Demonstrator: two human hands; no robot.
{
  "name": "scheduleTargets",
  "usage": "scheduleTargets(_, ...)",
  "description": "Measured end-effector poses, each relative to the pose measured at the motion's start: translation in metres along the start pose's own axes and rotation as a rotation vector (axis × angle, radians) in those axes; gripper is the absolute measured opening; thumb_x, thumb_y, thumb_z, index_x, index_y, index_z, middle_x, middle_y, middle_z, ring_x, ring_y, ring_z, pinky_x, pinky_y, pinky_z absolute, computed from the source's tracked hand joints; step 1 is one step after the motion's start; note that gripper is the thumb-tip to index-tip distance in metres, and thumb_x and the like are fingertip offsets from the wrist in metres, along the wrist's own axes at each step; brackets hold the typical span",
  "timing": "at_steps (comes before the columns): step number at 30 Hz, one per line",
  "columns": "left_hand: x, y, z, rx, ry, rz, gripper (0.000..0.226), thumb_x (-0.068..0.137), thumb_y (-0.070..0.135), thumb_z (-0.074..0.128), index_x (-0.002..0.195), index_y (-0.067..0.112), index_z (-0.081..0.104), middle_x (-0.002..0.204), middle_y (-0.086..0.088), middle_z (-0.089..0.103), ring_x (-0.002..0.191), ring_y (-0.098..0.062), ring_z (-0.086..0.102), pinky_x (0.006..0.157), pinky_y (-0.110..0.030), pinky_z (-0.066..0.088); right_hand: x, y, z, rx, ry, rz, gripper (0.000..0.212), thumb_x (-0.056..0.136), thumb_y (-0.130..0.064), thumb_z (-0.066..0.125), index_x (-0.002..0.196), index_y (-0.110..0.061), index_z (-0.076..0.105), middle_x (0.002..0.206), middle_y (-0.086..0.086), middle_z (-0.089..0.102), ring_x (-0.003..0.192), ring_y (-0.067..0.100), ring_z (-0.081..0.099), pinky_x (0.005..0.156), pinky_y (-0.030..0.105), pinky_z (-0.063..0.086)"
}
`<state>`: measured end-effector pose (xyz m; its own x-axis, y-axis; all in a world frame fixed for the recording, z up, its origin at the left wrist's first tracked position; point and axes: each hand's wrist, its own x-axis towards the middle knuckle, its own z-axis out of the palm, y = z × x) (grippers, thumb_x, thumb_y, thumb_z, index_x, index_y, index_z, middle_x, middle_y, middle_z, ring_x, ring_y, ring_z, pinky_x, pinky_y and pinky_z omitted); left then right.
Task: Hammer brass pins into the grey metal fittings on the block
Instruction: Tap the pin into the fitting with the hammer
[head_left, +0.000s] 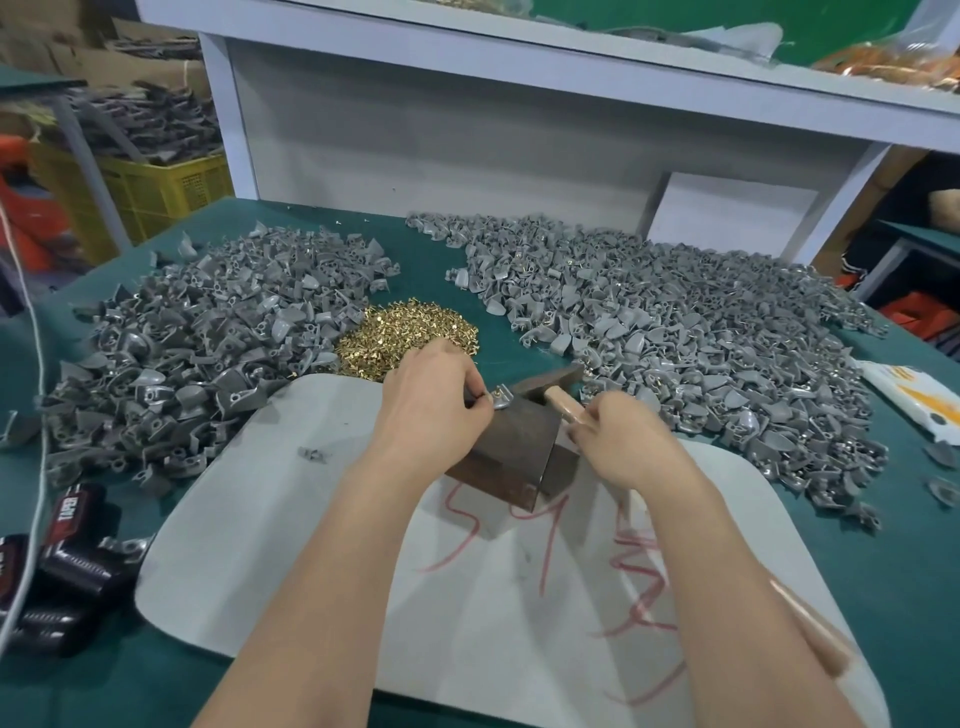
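- Both forearms are reaching forward from the near edge and converging on the dark block (511, 452), which is sitting on a pale mat (291, 493) scrawled in red on the green counter (104, 675).
- The left hand (431, 400) is pinching a grey fitting (500, 401) against the block's far top edge, with thumb and forefinger curled round it. Gold glints in the fitting are suggesting a brass pin already seated there, though it is too small to be sure.
- The right hand (621, 441) is wrapping round the wooden handle of the hammer (553, 384), choked up close to the head.
- The fitting is lying between the two hands, at the left fingertips and just left of the hammer's dark head. Whether the head is touching it cannot be told.
- The hammer's long axis is running back and to the right, from the head down through the right fist toward that wrist. The left hand is the nearer one to the fitting.
- Judging by this, a strike is in hand. The coming blow is asking for a short, straight tap, since the left fingertips are sitting right beside the target.
- Loose brass pins (405, 332) are heaped just ahead of the left hand.
- Grey fittings are lying in one heap (208, 338) out to the left of that hand, and in a second heap (701, 322) ahead and to the right of the right hand.
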<state>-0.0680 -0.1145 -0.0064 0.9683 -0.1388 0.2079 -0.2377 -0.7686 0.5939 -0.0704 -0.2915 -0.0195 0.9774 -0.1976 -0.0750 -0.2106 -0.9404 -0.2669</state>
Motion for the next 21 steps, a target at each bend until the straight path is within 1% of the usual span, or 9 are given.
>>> scheduleTargets(3,0.001,-0.002,0.000,0.009,0.007,-0.008,0.013,0.088,0.018,0.062,0.076,0.023,0.061,0.100,0.006,0.048,0.106,-0.020,0.048,0.096,-0.043,0.041,-0.004,0.005,-0.013,0.227,0.099,-0.009,0.016,0.091,-0.023,0.054,0.097,-0.008,0.054,0.087,0.009,0.063,0.074,0.027,0.064,0.068,0.037,0.053)
scheduleTargets(4,0.001,-0.003,0.001,0.011,0.009,-0.006,0.013,0.088,0.018,0.062,0.076,0.023,0.061,0.099,0.006,0.048,0.106,-0.021,0.048,0.096,-0.043,0.041,-0.007,0.005,-0.017,0.295,0.133,-0.034,0.014,0.091,-0.023,0.054,0.097,-0.010,0.051,0.087,0.008,0.064,0.072,0.026,0.066,0.070,0.042,0.054)
scheduleTargets(6,0.002,-0.003,0.001,0.014,0.010,-0.004,0.014,0.088,0.019,0.062,0.075,0.023,0.060,0.099,0.005,0.049,0.105,-0.022,0.049,0.095,-0.043,0.041,-0.014,0.002,-0.024,0.345,0.163,-0.115,0.015,0.091,-0.024,0.055,0.102,-0.017,0.049,0.089,0.005,0.067,0.069,0.023,0.066,0.073,0.042,0.053)
scheduleTargets(9,0.003,-0.003,0.002,0.029,0.014,0.001,0.016,0.088,0.018,0.063,0.074,0.024,0.057,0.095,0.007,0.049,0.104,-0.022,0.049,0.094,-0.043,0.041,-0.026,-0.004,-0.027,0.321,0.292,-0.280,0.043,0.091,-0.023,0.058,0.130,-0.038,0.049,0.113,-0.001,0.068,0.095,0.022,0.064,0.086,0.038,0.050)
scheduleTargets(11,0.003,-0.004,0.002,0.023,0.028,0.016,0.015,0.087,0.017,0.064,0.074,0.022,0.060,0.091,0.007,0.049,0.102,-0.024,0.051,0.092,-0.042,0.043,-0.036,-0.009,-0.032,0.403,0.428,-0.361,0.051,0.091,-0.022,0.059,0.134,-0.045,0.045,0.123,-0.014,0.063,0.109,0.013,0.061,0.097,0.034,0.047)
scheduleTargets(13,0.003,-0.004,0.003,0.010,0.049,0.029,0.011,0.086,0.016,0.065,0.075,0.017,0.067,0.088,0.004,0.051,0.099,-0.027,0.054,0.089,-0.043,0.044,-0.038,-0.012,-0.037,0.374,0.412,-0.398,0.052,0.091,-0.024,0.058,0.134,-0.049,0.043,0.125,-0.021,0.059,0.112,0.008,0.058,0.098,0.027,0.045)
scheduleTargets(15,0.004,-0.005,0.004,0.040,0.047,0.023,0.010,0.085,0.015,0.064,0.078,0.015,0.071,0.089,0.002,0.053,0.098,-0.028,0.054,0.088,-0.043,0.044,-0.039,-0.010,-0.034,0.166,0.269,-0.396,0.051,0.091,-0.027,0.057,0.133,-0.052,0.042,0.121,-0.014,0.063,0.107,0.014,0.060,0.086,0.022,0.044)
scheduleTargets(17,0.004,-0.006,0.004,0.046,0.058,0.024,0.011,0.085,0.016,0.064,0.078,0.015,0.072,0.086,0.002,0.054,0.096,-0.027,0.054,0.086,-0.042,0.045,-0.039,-0.009,-0.032,0.092,0.262,-0.361,0.051,0.092,-0.028,0.056,0.132,-0.055,0.040,0.117,-0.011,0.065,0.102,0.018,0.061,0.083,0.026,0.046)
scheduleTargets(21,0.005,-0.006,0.005,0.022,0.076,0.041,0.018,0.086,0.017,0.066,0.071,0.008,0.070,0.079,-0.005,0.062,0.088,-0.031,0.057,0.080,-0.040,0.048,-0.041,-0.012,-0.041,0.381,0.454,-0.407,0.053,0.093,-0.023,0.055,0.133,-0.054,0.039,0.127,-0.019,0.058,0.116,0.012,0.057,0.102,0.038,0.044)
